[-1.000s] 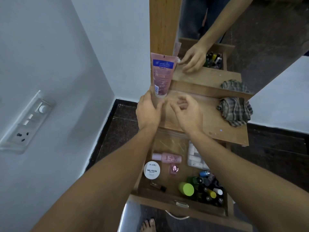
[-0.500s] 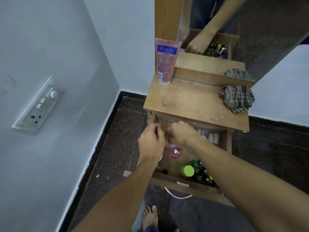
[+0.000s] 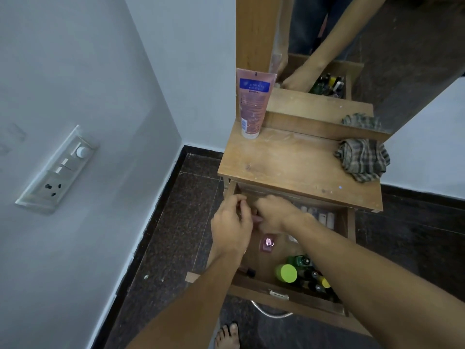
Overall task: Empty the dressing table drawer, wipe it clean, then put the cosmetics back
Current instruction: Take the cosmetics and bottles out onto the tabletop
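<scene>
wooden drawer (image 3: 289,295) pulled out at 6 o'clock of the brown wooden desk (image 3: 289,167), cosmetics inside. left hand (image 3: 231,222) and right hand (image 3: 274,215) are both down in its far-left corner, about 11 o'clock of the drawer, knuckles up, nearly touching each other. right fingers are clenched round a small pale pink bottle (image 3: 258,219); only one end pokes out, toward the left hand. left fingers (image 3: 237,200) are curled in just beside that pink end; cannot tell whether they grasp anything.

rest of the drawer:
- small square pink jar with a shiny top (image 3: 268,244) mid-drawer, just at 6 o'clock of the right hand.
- bottle with a round lime-green lid (image 3: 285,273) at 5 o'clock.
- it touches a cluster of small dark bottles (image 3: 312,278) packed into the near-right corner, partly under the right forearm.
- row of small whitish tubes (image 3: 324,217) along the back at 1 o'clock.
- small dark vial (image 3: 249,272) at 7 o'clock by the front wall, beside the left forearm.

desk top: tall pink squeeze tube with a blue label (image 3: 254,104) upright on its cap at 11 o'clock, against the mirror's wooden frame. crumpled grey checked cloth (image 3: 362,159) at 3 o'clock by the right edge. mirror (image 3: 402,59) at 12 o'clock reflects an arm and the drawer.

white switch panel (image 3: 57,170) on the wall at 9 o'clock. bare foot (image 3: 227,336) on the dark floor at 6 o'clock, below the drawer front.
</scene>
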